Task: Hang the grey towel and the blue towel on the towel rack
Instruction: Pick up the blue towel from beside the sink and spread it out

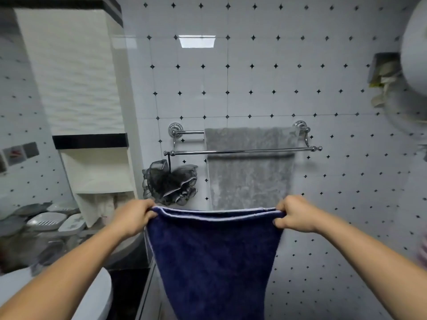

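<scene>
The grey towel (250,174) hangs over the rear bar of the chrome double towel rack (189,153) on the tiled wall, covering its right part. Below the rack I hold the folded blue towel (212,257) stretched out by its top edge. My left hand (132,219) pinches its left corner and my right hand (295,214) pinches its right corner. The rest of the blue towel hangs down between my arms. The rack's front bar is bare along its whole length.
A black mesh bath sponge (171,182) hangs from the front bar's left end. A white shelf unit (97,172) stands at the left, with soap dishes (46,221) below it. A white rounded appliance (416,54) sits high at the right.
</scene>
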### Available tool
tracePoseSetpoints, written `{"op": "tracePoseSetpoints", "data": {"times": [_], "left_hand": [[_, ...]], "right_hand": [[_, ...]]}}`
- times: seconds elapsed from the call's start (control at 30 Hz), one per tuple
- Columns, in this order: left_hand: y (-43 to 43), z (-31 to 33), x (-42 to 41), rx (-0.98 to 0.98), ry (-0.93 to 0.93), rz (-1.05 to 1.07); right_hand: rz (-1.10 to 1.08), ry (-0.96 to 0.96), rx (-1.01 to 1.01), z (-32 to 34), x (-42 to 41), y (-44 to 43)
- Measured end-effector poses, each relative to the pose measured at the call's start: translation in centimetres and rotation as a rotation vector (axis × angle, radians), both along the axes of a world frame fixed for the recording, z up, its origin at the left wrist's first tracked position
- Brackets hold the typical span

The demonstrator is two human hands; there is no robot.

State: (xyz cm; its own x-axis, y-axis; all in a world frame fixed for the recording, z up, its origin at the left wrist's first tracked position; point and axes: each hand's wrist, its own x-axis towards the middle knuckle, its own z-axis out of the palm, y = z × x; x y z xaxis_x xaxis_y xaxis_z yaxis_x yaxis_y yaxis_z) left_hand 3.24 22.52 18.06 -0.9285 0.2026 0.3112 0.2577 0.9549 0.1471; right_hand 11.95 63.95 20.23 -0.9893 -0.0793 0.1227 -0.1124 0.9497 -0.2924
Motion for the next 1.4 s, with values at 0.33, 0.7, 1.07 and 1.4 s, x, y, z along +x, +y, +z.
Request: {"op": "tracePoseSetpoints", "data": {"times": [0.33, 0.7, 1.07, 1.4], "left_hand": [[2.2, 1.9, -0.4, 0.616, -0.242, -0.019], [4.1, 0.1, 2.1, 0.54, -0.274, -0.149], [1.0, 0.0, 1.5, 0.737, -0.568, -0.142], [5.1, -2.8, 3.2, 0.773, -0.731, -0.305]], "right_hand": [[-0.003, 0.096, -0.309, 1.2, -0.2, 0.9], [-0.246, -0.054, -0.244, -0.2, -0.8, 3.3], [0.273, -0.782, -0.734, -2.7, 2.7, 0.2], [0.006, -0.335, -0.754, -3.6, 0.3, 0.2]]}}
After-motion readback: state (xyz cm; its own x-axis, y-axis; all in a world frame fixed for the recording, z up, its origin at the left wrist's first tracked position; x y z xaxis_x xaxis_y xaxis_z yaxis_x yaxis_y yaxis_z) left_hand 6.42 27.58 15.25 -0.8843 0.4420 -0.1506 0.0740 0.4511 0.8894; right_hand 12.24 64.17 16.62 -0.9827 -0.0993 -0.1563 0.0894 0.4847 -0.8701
